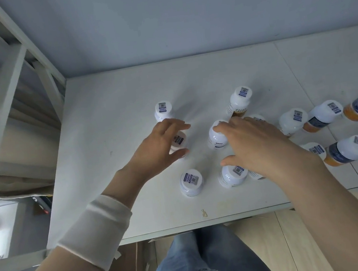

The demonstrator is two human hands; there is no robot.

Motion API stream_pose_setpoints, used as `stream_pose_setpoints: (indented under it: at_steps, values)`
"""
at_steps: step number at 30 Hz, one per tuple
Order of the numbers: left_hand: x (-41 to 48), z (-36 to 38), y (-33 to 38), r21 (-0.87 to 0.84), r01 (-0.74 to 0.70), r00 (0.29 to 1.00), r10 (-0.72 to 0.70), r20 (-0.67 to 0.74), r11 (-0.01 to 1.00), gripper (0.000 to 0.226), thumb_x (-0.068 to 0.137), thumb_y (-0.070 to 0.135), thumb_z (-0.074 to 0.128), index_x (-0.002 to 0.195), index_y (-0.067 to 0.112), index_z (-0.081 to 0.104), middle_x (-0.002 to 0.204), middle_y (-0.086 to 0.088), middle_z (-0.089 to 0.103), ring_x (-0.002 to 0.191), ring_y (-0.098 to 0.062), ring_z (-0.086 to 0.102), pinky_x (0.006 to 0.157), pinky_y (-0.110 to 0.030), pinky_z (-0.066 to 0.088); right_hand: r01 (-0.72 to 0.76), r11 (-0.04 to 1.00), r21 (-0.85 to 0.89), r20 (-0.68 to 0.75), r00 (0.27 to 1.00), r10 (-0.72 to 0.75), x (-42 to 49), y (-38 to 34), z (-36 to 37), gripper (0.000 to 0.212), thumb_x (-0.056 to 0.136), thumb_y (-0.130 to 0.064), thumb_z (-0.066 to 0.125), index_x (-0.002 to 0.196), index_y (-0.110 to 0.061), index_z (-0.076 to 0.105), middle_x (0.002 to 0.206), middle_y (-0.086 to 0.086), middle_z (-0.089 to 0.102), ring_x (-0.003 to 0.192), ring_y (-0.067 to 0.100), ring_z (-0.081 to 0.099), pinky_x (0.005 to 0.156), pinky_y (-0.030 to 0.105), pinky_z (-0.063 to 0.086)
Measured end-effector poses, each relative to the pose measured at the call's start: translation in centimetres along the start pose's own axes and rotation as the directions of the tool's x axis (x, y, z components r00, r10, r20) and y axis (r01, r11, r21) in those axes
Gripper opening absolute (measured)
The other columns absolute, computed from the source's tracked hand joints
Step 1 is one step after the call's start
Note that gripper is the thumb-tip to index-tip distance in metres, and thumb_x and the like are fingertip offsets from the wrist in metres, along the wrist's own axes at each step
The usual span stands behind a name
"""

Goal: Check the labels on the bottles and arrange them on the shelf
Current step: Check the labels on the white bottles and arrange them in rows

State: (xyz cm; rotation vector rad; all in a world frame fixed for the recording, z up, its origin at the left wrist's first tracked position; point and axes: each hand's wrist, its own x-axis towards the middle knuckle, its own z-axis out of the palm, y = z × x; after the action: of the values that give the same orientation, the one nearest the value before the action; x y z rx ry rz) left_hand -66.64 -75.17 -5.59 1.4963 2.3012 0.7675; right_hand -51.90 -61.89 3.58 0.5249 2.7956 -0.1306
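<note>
White-capped bottles (217, 134) stand upright on the shelf (108, 126) at mid-frame, with more in a row toward the right edge. The left hand (158, 144) hovers with spread fingers over one bottle (179, 138), gripping nothing. The right hand (254, 146) is also loose, fingertips touching the centre bottle's cap. To judge well: grip the body, not the cap, turn the side label into view, then set it straight in line.

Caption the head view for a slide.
Both hands, left hand and right hand, reach open over white-capped bottles standing on a white shelf, each cap bearing a code sticker.
</note>
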Motion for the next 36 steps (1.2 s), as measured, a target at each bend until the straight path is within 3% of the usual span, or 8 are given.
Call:
stream_pose_setpoints:
  at_steps: [5, 13, 15, 17, 21, 26, 32, 36]
  values:
    - [2.6, -2.9, 0.3, 0.063, 0.043, 0.942, -0.019, -0.335, 0.997, 0.036, 0.082, 0.028, 0.067, 0.116, 0.021, 0.058, 0.115, 0.001, 0.056, 0.105, -0.009, 0.049, 0.077, -0.029, 0.044, -0.017, 1.0, 0.016, -0.018, 1.0, 0.017, 0.7, 0.2, -0.4, 0.058, 0.082, -0.045, 0.062, 0.128, -0.018, 0.038, 0.121, 0.004, 0.049, 0.111, 0.026, 0.05, 0.082, 0.033, 0.039]
    - [6.6, -2.5, -1.4, 0.031, 0.333, 0.931, -0.324, -0.168, 0.942, 0.031, 0.086, 0.021, 0.063, 0.116, 0.015, 0.055, 0.113, -0.011, 0.054, 0.102, -0.029, 0.055, 0.077, -0.027, 0.041, 0.046, 0.927, 0.371, -0.149, 0.989, 0.01, 2.1, 2.3, 0.2, 0.054, 0.087, -0.047, 0.052, 0.135, -0.027, 0.037, 0.131, -0.003, 0.047, 0.118, 0.017, 0.048, 0.086, 0.029, 0.038]
    - [6.1, -3.7, -0.6, -0.317, 0.358, 0.884, -0.428, -0.186, 0.878, 0.022, 0.086, 0.017, 0.063, 0.108, 0.018, 0.057, 0.106, -0.004, 0.058, 0.095, -0.024, 0.06, 0.073, -0.022, 0.047, 0.059, 0.762, 0.644, -0.179, 0.981, 0.076, 2.7, 3.1, 0.7, 0.054, 0.086, -0.044, 0.055, 0.134, -0.028, 0.039, 0.13, -0.007, 0.049, 0.107, 0.013, 0.057, 0.087, 0.026, 0.044]
    - [5.2, -4.8, 1.4, -0.73, 0.245, 0.882, -0.459, -0.106, 0.638, 0.016, 0.086, 0.017, 0.063, 0.1, 0.02, 0.056, 0.102, -0.001, 0.059, 0.089, -0.017, 0.064, 0.076, -0.03, 0.055, 0.043, 0.486, 0.873, -0.13, 0.981, 0.145, 3.5, 3.6, 0.8, 0.055, 0.085, -0.043, 0.054, 0.136, -0.031, 0.035, 0.127, -0.01, 0.051, 0.089, 0.008, 0.064, 0.079, 0.022, 0.049]
    - [3.4, -4.3, 5.3, -0.887, 0.065, 0.949, -0.304, -0.088, 0.458, 0.026, 0.078, 0.029, 0.062, 0.102, 0.022, 0.057, 0.115, -0.003, 0.064, 0.099, -0.016, 0.064, 0.078, -0.029, 0.054, -0.01, -0.109, 0.994, 0.013, 1.0, 0.024, 4.3, 3.9, 0.4, 0.055, 0.074, -0.049, 0.049, 0.123, -0.023, 0.045, 0.108, 0.008, 0.061, 0.071, 0.02, 0.069, 0.054, 0.025, 0.055]
    - [2.1, -2.9, 6.8, -0.869, 0.09, 0.933, -0.346, -0.098, 0.487, 0.029, 0.084, 0.037, 0.054, 0.11, 0.024, 0.054, 0.104, 0.005, 0.066, 0.089, -0.011, 0.064, 0.073, -0.021, 0.052, 0.255, 0.082, 0.964, -0.25, 0.966, -0.059, 3.4, 4.1, 1.3, 0.031, 0.079, -0.019, 0.068, 0.105, -0.032, 0.055, 0.1, -0.009, 0.061, 0.086, 0.002, 0.064, 0.073, 0.019, 0.053]
    - [1.7, -3.9, 6.5, -0.892, -0.037, 0.953, -0.253, -0.168, 0.45, 0.023, 0.084, 0.021, 0.058, 0.107, 0.02, 0.058, 0.117, 0.001, 0.064, 0.105, -0.018, 0.061, 0.08, -0.028, 0.052, 0.232, -0.192, 0.954, -0.238, 0.971, -0.007, 2.3, 3.4, 1.6, 0.038, 0.076, -0.015, 0.061, 0.111, -0.023, 0.047, 0.109, 0.0, 0.06, 0.086, 0.009, 0.069, 0.07, 0.022, 0.055]
    - [1.4, -3.7, 5.9, -0.911, -0.012, 0.95, -0.279, -0.139, 0.413, 0.03, 0.079, 0.028, 0.06, 0.109, 0.025, 0.06, 0.124, 0.0, 0.061, 0.113, -0.019, 0.058, 0.085, -0.03, 0.051, 0.299, -0.122, 0.946, -0.305, 0.952, -0.033, 2.1, 2.7, 1.3, 0.054, 0.072, -0.001, 0.064, 0.115, -0.028, 0.047, 0.102, -0.016, 0.062, 0.095, 0.002, 0.063, 0.078, 0.015, 0.049]
